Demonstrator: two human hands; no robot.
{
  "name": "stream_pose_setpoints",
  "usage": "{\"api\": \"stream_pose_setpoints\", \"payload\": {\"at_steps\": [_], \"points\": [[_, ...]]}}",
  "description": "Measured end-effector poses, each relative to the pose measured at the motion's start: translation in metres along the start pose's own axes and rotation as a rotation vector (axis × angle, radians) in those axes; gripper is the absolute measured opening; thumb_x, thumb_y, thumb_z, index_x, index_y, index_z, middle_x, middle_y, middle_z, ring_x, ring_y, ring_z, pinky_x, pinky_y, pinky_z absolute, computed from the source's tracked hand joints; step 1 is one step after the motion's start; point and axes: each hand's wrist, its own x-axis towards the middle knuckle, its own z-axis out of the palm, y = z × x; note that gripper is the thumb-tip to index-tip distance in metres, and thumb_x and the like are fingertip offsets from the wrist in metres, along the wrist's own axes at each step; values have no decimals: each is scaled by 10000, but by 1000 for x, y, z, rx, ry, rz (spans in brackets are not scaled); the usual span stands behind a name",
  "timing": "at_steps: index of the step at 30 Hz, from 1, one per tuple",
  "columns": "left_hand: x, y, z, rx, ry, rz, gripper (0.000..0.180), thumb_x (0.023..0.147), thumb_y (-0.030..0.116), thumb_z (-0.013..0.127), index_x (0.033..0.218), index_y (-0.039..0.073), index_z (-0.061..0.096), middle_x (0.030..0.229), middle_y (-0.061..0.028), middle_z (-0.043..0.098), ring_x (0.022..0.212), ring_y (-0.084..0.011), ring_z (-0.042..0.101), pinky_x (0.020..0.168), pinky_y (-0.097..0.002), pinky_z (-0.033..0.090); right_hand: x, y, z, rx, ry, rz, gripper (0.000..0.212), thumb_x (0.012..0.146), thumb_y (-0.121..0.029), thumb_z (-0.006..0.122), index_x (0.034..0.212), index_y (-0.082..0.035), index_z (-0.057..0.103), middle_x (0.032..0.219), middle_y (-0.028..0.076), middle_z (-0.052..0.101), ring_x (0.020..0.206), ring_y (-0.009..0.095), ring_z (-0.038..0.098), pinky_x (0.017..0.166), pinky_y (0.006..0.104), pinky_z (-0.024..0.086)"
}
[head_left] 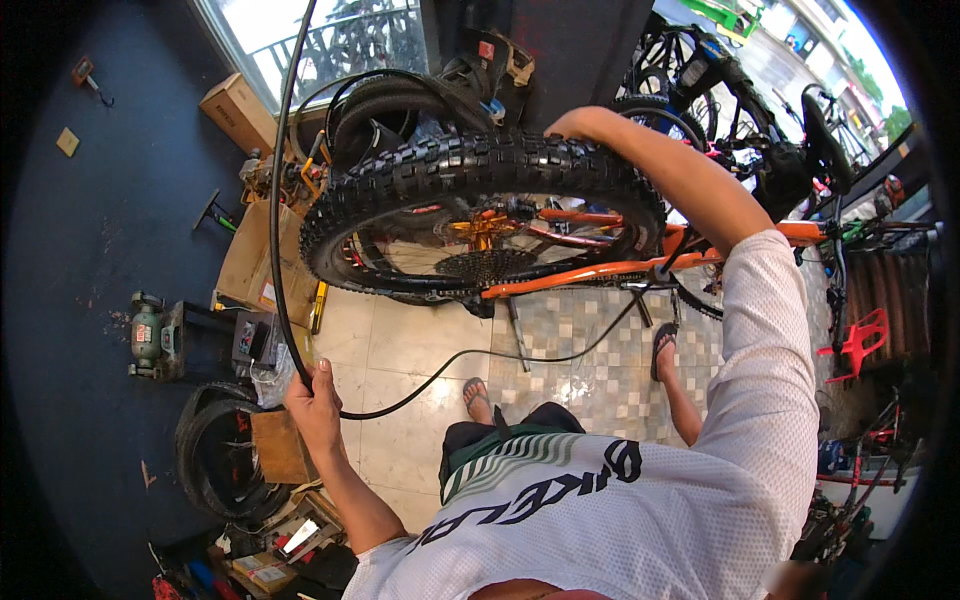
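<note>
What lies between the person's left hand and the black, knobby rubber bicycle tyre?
In the head view, pale floor tiles and a slim yellow bar show between the left hand and tyre.

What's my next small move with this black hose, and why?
Perhaps bring your left hand toward the knobby tire: it grips the black hose clear of the tire, while your right hand is at the tire's far edge.
</note>
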Motion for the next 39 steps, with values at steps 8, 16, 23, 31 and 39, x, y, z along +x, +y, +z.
{"api": "stream_pose_setpoints", "payload": {"at_steps": [8, 16, 23, 31, 39], "points": [[11, 6, 9, 21, -6, 75, 370, 997, 228, 652, 720, 127, 430, 564, 91, 357, 472, 2, 289, 418, -211, 207, -17, 1, -6, -93, -2, 108, 521, 967, -401, 501, 1366, -74, 572, 1334, 220, 596, 1084, 367, 650, 872, 551, 531], [-18, -9, 28, -13, 5, 18, 376, 1002, 236, 644, 716, 130, 425, 565, 87, 371, 467, -2, 300, 415, -211, 210, 0, 13, -3, -171, 88, 50, 418, 900, -269, 606, 1199, 19, 657, 1076, 198, 701, 904, 286, 684, 762, 456, 573], [-29, -9, 51, -60, -19, 20, 388, 1000, 244, 650, 709, 129, 419, 563, 91, 361, 470, -1, 298, 415, -214, 218, -1, 30, -10, -648, 126, -271, 379, 699, -52, 826, 1026, 56, 668, 930, 112, 730, 752, 142, 658, 646, 354, 587], [-38, -2, 64, -24, 4, 26, 410, 999, 245, 652, 690, 131, 406, 555, 86, 358, 467, -4, 294, 415, -218, 220, -58, -14, -8, -495, 26, -90, 329, 853, 19, 605, 1177, 78, 613, 960, 184, 718, 830, 280, 708, 607, 385, 588], [-39, -2, 76, -4, -17, 53, 419, 998, 251, 652, 686, 136, 396, 546, 86, 351, 462, -5, 288, 413, -224, 216, -33, 0, 0, -9, 96, -72, 439, 994, -254, 449, 1311, 31, 553, 1199, 215, 658, 1026, 326, 691, 753, 495, 575]]}}
